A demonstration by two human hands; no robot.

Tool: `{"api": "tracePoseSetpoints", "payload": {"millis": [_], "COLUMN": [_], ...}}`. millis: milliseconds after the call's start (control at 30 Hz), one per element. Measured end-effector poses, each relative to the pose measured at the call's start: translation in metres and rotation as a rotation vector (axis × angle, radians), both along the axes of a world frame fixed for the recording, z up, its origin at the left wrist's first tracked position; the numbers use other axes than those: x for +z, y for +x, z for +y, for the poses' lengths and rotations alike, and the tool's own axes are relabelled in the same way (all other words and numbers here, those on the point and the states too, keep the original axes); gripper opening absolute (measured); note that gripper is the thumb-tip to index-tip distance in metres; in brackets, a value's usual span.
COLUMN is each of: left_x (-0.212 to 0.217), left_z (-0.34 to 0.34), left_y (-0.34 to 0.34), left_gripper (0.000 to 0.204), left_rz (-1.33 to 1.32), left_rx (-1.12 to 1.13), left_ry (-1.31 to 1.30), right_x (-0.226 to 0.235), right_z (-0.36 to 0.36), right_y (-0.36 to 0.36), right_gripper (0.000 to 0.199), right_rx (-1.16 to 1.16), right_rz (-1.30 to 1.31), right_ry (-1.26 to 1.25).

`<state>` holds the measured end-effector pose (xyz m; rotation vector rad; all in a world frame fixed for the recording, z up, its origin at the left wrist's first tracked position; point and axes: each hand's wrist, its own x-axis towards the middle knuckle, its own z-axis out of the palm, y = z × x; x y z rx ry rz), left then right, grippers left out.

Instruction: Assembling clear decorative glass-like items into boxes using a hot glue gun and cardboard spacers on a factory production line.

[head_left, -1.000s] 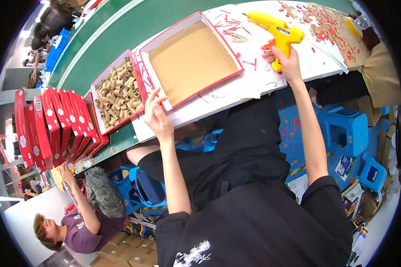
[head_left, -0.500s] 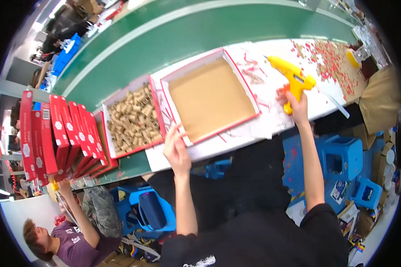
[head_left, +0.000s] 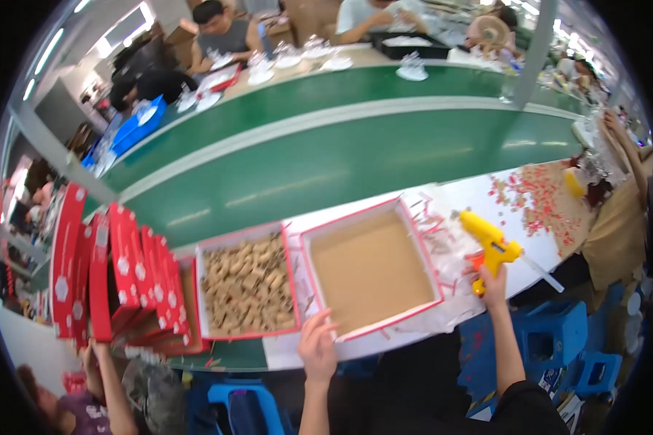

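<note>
While my left hand (head_left: 317, 346) reaches up from the lower edge with the forearm nearly straight, its fingers lie spread and resting on the near rim of the empty red-edged tray (head_left: 370, 272), gripping nothing that I can confirm. My right hand (head_left: 493, 279) is raised on an extended arm, fingers clamped around the handle of the yellow glue gun (head_left: 490, 239), whose nozzle points up and to the left, just beside the tray's right wall.

Tray stands on the white work surface (head_left: 479, 199), shallow, roughly square, brown-floored. Touching its left side sits a second red-edged tray (head_left: 245, 288) filled with small tan blocks. Further left, a row of flat red boxes (head_left: 123, 275) with white markings stands on edge, leaning together; another person's hand (head_left: 94, 355) comes up beneath them. Small red and pale scraps (head_left: 533, 199) are scattered over the surface to the right, well apart from the tray. Beyond the surface runs a green conveyor belt (head_left: 355, 156), with other workers seated on its far side. Blue plastic stools (head_left: 559, 341) stand below the bench at right.
</note>
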<state>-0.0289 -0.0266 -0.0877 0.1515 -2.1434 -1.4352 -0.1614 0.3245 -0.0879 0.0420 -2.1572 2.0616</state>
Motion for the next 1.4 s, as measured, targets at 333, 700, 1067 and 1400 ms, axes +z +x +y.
{"api": "tracePoseSetpoints", "payload": {"millis": [333, 700, 1067, 1400], "left_x": [-0.009, 0.019, 0.022, 0.002], "left_z": [-0.006, 0.009, 0.007, -0.008], "left_y": [-0.008, -0.005, -0.008, -0.010], "left_gripper": [0.025, 0.031, 0.030, 0.029], "left_rz": [0.085, 0.055, 0.040, 0.142], "left_rx": [0.032, 0.030, 0.017, 0.033], "left_ry": [-0.118, -0.161, -0.185, -0.400], "right_x": [-0.002, 0.006, 0.006, 0.001], "right_z": [0.005, 0.010, 0.007, 0.007], "right_y": [-0.008, -0.002, -0.004, -0.002], "right_gripper": [0.032, 0.027, 0.030, 0.027], "right_rx": [0.056, 0.136, 0.152, 0.133], "right_rz": [-0.050, -0.051, -0.043, -0.054], "right_ry": [-0.158, -0.182, -0.149, -0.155]}}
